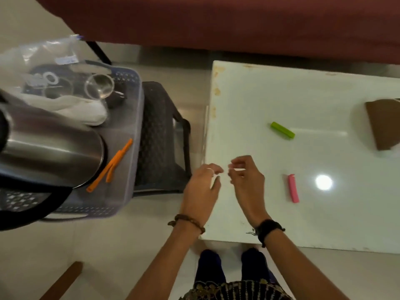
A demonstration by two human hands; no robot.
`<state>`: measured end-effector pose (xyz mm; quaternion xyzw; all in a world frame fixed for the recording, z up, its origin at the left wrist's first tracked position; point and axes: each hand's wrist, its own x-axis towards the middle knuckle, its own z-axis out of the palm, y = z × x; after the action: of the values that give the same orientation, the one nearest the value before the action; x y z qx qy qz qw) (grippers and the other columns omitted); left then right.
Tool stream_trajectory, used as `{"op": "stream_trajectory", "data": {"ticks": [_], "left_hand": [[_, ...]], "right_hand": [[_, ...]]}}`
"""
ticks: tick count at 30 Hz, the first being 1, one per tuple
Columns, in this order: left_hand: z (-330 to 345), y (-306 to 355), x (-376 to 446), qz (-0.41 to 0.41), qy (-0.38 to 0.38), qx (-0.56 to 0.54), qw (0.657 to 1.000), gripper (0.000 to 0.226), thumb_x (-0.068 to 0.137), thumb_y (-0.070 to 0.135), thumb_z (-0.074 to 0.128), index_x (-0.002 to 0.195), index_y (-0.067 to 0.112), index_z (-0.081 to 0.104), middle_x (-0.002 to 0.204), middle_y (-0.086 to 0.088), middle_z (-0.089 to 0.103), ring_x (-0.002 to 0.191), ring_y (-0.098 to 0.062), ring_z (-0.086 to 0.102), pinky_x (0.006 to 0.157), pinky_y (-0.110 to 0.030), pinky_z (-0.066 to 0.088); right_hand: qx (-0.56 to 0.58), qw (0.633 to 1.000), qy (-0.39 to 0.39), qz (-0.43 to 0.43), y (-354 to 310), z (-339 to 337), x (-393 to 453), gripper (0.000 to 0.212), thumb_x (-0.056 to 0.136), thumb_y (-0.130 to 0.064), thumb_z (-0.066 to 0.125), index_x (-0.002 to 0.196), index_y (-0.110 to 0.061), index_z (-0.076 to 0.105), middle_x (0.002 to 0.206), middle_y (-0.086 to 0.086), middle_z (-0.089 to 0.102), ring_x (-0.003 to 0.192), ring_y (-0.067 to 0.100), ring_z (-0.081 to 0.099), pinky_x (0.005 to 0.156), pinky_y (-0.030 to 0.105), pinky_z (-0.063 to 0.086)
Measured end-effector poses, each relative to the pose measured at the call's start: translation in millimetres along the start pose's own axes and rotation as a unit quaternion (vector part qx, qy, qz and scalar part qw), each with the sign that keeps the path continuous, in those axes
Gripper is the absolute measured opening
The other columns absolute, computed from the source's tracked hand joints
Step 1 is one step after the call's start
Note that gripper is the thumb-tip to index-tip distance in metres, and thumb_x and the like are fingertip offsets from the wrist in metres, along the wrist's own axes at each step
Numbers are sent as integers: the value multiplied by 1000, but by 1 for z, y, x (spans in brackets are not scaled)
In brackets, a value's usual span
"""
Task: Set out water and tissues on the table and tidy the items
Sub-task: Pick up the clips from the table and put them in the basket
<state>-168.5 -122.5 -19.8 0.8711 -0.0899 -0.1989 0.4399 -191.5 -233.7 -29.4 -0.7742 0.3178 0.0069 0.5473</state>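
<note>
Seen from the head camera, both hands meet over the near left corner of the white table, fingers curled toward each other: the left hand and the right hand each pinch an end of a small, pale, thin thing that is too blurred and washed out against the tabletop to name, and whether either grip is firm I cannot tell. A beaded bracelet circles the left wrist and a black band the right. On the table lie a green clip farther back and a pink clip just right of the right hand, well apart from each other; a brown box sits at the right edge, cut off by the frame. Left of the table, a blue-grey basket rests on a dark stool and holds a steel kettle, an orange clip, a clear glass lying on its side, a white cloth and a clear plastic bag over a dark packet with white lettering too blurred to read. A dark red sofa runs along the top
</note>
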Motion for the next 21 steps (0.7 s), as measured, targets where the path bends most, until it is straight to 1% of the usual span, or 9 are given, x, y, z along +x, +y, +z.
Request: {"op": "stream_trajectory", "data": {"ticks": [2,4,8,10,12,14,17,19,21], "left_hand": [[36,13,16,46,-78,56,994,27,90,6,46,114,14,57,123,-2,57,114,-15,49,95,-14,34],[69,28,38,81,-132,108,982,37,91,5,44,126,15,50,138,-1,48,127,-16,41,104,-24,33],[122,56,99,165,-188,274,929,62,87,-3,35,143,22,24,156,-1,17,143,-18,17,115,-36,16],[137,66,133,192,-170,359,898,70,86,-5,33,145,28,15,158,1,7,145,-19,7,117,-40,7],[149,73,162,195,-168,404,878,71,86,-5,35,144,30,15,158,0,10,145,-21,8,117,-42,7],[156,72,176,188,-197,440,856,66,88,-3,40,143,28,22,152,-7,24,140,-26,21,114,-44,17],[161,68,172,214,-203,502,813,55,88,0,42,137,22,32,133,-12,41,122,-32,40,94,-44,37],[164,64,160,196,-197,486,829,50,89,-1,37,134,20,36,127,-13,44,116,-32,44,87,-43,39],[163,60,146,126,-197,391,890,43,88,3,40,128,19,43,121,-13,49,110,-31,50,83,-42,42]], "right_hand": [[-40,998,47,22,26,-35,5,17,86,-1,54,96,-15,53,96,3,63,82,19,62,66,22,50],[-90,991,85,46,50,-67,8,19,86,-1,54,100,-14,52,100,1,60,85,19,60,62,17,42],[-196,972,94,89,85,-108,14,31,83,-6,58,111,-14,47,113,4,51,99,21,51,67,27,38],[-228,965,81,106,96,-116,18,35,82,-8,61,113,-14,44,113,5,49,101,22,49,67,29,40],[-232,963,71,121,105,-122,23,35,82,-9,60,112,-15,43,112,4,48,100,22,50,67,30,44],[-233,963,64,119,111,-122,28,34,82,-8,57,111,-17,43,111,1,48,98,21,50,65,31,46],[-202,970,46,125,113,-120,35,27,87,-5,46,111,-18,48,109,-2,50,96,19,52,65,31,46],[-144,978,45,145,111,-122,36,23,90,-8,44,109,-18,49,108,-1,54,93,19,55,65,32,46],[-45,983,58,168,105,-127,34,25,86,-7,50,108,-17,47,106,4,59,87,22,60,65,34,48]]}}
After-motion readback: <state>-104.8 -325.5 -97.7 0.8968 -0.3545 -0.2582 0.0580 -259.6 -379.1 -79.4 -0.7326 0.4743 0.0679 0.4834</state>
